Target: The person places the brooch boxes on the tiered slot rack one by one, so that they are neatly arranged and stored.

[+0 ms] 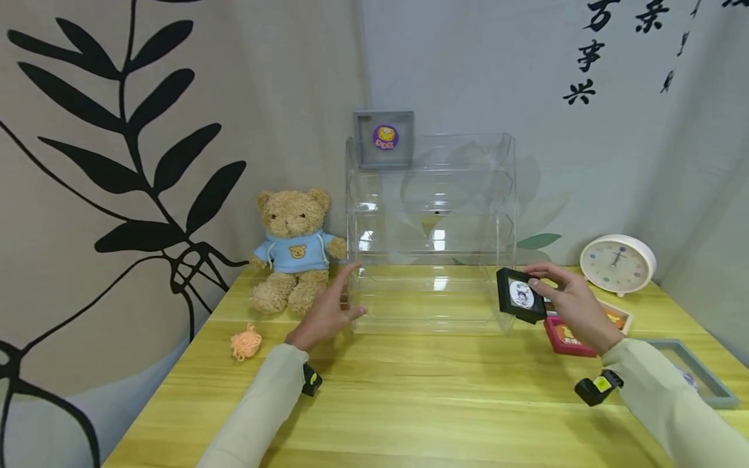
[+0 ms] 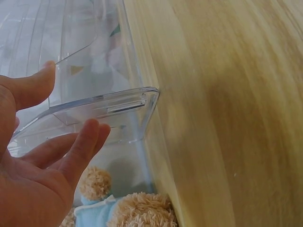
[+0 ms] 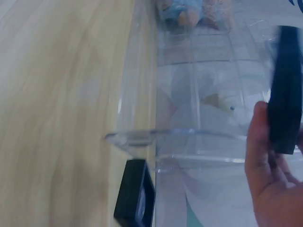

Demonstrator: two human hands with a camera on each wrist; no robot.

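Note:
My right hand (image 1: 570, 302) grips a small black square frame (image 1: 521, 296) with a round white badge, beside the front right corner of a clear tiered display rack (image 1: 430, 312). The right wrist view shows the black frame (image 3: 285, 90) edge-on between thumb and fingers. Lower there, a second black box-like frame (image 3: 135, 194) appears near the rack's corner. My left hand (image 1: 328, 312) is at the rack's left side with thumb and fingers spread. In the left wrist view the rack's clear side panel (image 2: 102, 99) passes between thumb and fingers, the fingertips close to its edge.
A grey frame (image 1: 363, 146) with a purple badge stands on the top tier. Left are a teddy bear (image 1: 295, 253) and orange yarn ball (image 1: 246, 342). Right are a red frame (image 1: 570, 338), a white clock (image 1: 617, 265) and a grey frame (image 1: 716, 383) on the wooden table (image 1: 445, 403).

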